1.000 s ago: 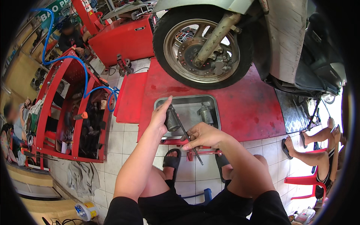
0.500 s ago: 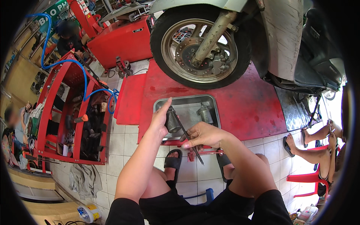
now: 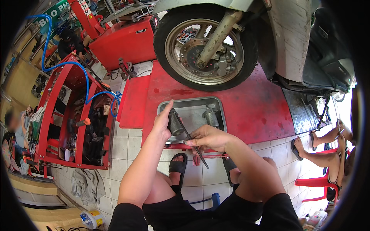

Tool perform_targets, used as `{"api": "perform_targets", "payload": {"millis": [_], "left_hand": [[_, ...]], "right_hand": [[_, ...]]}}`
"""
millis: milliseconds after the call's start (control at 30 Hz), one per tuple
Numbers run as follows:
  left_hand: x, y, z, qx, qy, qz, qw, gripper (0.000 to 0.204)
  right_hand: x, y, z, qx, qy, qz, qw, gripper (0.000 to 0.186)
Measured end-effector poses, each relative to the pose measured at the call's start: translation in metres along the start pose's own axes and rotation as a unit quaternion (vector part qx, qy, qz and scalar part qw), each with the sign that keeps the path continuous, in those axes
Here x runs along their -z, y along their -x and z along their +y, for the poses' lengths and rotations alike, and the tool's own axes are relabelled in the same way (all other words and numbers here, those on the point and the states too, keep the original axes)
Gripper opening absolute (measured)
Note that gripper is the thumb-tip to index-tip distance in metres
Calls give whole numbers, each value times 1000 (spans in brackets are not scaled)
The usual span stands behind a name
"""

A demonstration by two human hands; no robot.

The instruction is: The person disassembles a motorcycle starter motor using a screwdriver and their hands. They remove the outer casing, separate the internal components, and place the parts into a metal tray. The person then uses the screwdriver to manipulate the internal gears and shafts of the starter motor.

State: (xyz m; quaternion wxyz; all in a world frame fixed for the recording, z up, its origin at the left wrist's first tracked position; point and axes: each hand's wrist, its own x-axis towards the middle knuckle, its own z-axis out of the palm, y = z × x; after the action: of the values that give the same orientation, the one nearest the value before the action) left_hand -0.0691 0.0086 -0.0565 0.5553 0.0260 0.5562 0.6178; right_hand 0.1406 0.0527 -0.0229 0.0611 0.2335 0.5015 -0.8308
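My left hand (image 3: 162, 125) is closed around a grey cylindrical starter motor (image 3: 175, 125), its thumb stretched upward along the side. The fingers behind the motor are mostly hidden. Between the thumb and fingers of my right hand (image 3: 208, 138) is a thin dark rod (image 3: 201, 157). The rod slants from beside the motor down toward my feet; whether its upper end touches the motor I cannot tell. A second starter motor (image 3: 211, 117) of similar shape lies in a shallow metal tray (image 3: 191, 102) beneath my hands.
The tray rests on a red lift platform (image 3: 258, 111), below a scooter's front wheel (image 3: 206, 52). At left stands a red tool cart (image 3: 79, 115) with a blue air hose (image 3: 88, 79). A seated person's legs (image 3: 318, 152) and a red chair (image 3: 316, 184) are at right.
The starter motor has shifted slightly up and left with my left hand. The rod's lower end has drawn in a little toward my right hand.
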Motion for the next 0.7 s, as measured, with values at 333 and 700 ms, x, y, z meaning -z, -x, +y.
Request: {"api": "perform_targets", "payload": {"millis": [333,700], "left_hand": [[-1,2,1,7,-14,-7,1000,53],[-2,5,2,2,-7,-14,1000,49]], "right_hand": [[7,-1,6,9,47,16,999,64],[-4,3,6,8,54,32,998,48]]}}
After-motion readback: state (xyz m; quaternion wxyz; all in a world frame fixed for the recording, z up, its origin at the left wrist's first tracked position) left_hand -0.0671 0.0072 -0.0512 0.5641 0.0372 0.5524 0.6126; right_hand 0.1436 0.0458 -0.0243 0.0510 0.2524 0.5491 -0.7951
